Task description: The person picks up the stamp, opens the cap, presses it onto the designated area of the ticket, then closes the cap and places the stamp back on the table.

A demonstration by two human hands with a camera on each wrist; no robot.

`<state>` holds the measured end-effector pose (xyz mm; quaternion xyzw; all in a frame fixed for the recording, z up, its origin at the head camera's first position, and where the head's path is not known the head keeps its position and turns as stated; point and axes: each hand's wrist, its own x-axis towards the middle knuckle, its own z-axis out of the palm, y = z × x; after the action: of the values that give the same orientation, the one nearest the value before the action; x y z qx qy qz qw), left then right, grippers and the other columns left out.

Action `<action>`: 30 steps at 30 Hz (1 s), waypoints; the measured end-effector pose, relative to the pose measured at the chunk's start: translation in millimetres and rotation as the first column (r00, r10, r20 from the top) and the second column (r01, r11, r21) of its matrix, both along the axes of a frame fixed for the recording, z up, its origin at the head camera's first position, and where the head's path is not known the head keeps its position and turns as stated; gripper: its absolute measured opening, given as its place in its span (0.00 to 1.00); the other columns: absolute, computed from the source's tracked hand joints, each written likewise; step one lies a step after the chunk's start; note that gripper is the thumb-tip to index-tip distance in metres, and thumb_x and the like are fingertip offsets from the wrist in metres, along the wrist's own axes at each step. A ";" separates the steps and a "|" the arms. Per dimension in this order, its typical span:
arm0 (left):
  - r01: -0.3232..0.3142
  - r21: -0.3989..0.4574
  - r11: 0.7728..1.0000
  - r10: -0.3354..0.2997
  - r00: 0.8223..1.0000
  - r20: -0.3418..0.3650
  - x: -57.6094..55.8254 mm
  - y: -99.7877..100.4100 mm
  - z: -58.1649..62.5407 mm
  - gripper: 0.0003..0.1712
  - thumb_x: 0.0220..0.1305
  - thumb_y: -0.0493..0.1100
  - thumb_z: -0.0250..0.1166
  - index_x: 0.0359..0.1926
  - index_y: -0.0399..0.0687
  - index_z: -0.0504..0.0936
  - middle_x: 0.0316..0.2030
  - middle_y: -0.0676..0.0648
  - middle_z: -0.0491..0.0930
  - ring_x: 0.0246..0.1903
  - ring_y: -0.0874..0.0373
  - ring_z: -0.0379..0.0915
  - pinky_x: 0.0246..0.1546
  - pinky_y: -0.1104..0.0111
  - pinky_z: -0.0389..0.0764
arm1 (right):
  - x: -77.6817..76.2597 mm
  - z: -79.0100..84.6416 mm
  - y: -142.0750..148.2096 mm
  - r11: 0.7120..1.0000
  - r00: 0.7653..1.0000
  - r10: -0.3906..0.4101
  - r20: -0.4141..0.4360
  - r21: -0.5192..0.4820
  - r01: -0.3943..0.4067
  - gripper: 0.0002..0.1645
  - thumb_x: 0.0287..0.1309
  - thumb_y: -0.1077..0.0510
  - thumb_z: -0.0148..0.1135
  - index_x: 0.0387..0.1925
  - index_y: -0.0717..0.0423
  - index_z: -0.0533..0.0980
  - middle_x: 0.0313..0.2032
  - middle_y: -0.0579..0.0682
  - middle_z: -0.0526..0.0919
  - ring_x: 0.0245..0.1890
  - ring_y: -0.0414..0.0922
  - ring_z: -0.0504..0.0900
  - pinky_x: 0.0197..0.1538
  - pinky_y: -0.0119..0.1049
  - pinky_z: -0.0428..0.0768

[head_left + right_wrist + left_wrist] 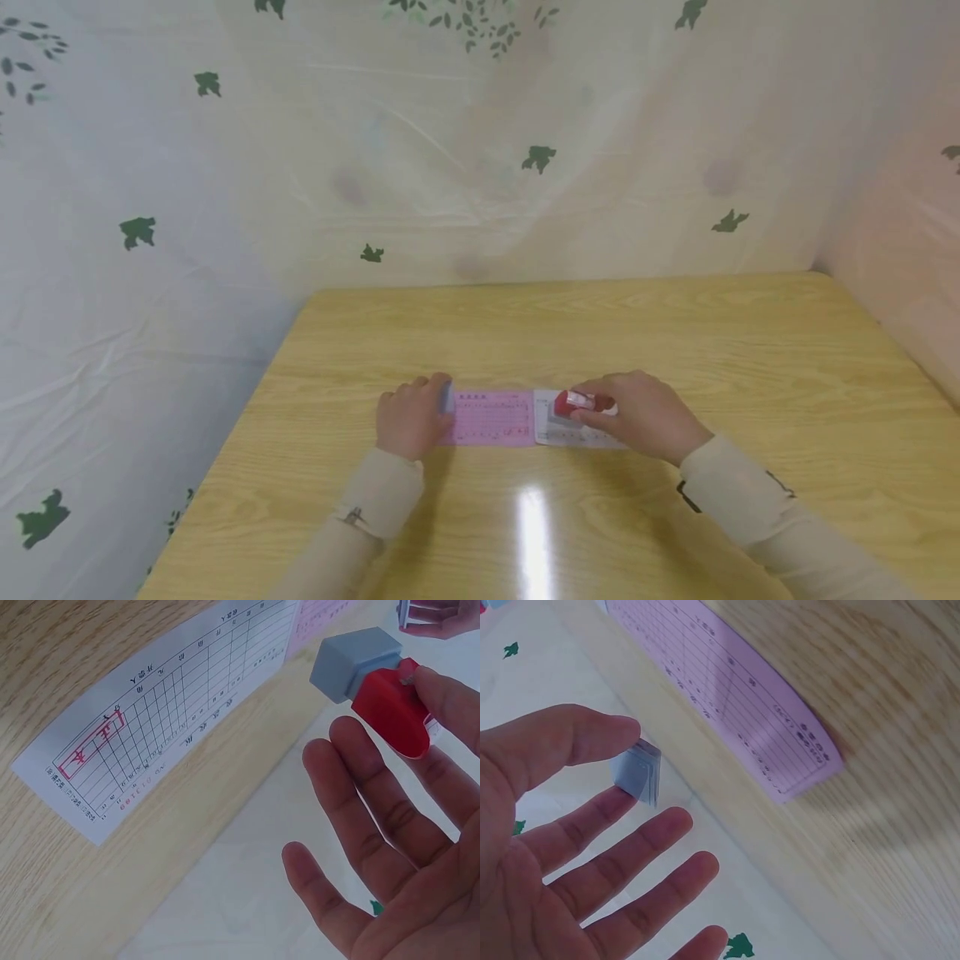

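A pink printed receipt slip (491, 417) lies on the table, joined at its right side by a white slip (180, 705). Red stamped characters in a red box mark one end of the white slip. My right hand (648, 412) pinches a stamp (394, 705) with a red handle and grey base between thumb and index finger, held over the white slip. Between the thumb and index finger of my left hand (412, 417) is a small grey-blue stamp cap (637, 776), pinched beside the pink slip's left end. The other fingers of both hands are loosely extended.
The wood-grain table (360, 333) spreads around the slips. White cloth (450, 183) with green leaf prints hangs behind and along the sides. A bright light reflection shows on the table in front of the slips.
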<state>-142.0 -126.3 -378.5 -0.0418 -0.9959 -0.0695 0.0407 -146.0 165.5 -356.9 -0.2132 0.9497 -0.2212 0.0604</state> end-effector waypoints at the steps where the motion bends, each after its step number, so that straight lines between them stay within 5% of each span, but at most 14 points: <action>1: 0.002 0.002 1.000 -0.002 1.000 -0.002 0.3 1.0 0.4 0.31 0.56 0.45 0.76 0.61 0.47 0.80 0.49 0.40 0.85 0.41 0.43 0.83 0.41 0.52 0.81 | 0.2 0.5 0.2 1.000 1.000 0.001 -0.007 -0.001 -0.001 0.24 0.62 0.46 0.70 0.57 0.51 0.83 0.38 0.44 0.87 0.36 0.43 0.81 0.43 0.47 0.83; 30: 0.076 0.142 0.987 -0.081 0.996 0.029 6.1 26.8 8.9 0.31 0.58 0.44 0.75 0.63 0.48 0.79 0.45 0.43 0.86 0.37 0.49 0.82 0.39 0.56 0.82 | 2.6 -2.1 5.5 0.998 0.999 -0.038 -0.036 -0.045 0.037 0.26 0.62 0.46 0.70 0.58 0.52 0.82 0.37 0.45 0.87 0.36 0.43 0.81 0.42 0.46 0.83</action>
<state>-135.9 -99.5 -369.6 -0.0770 -0.9866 -0.1416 0.0235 -143.4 171.0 -359.0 -0.2007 0.9493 -0.2395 0.0338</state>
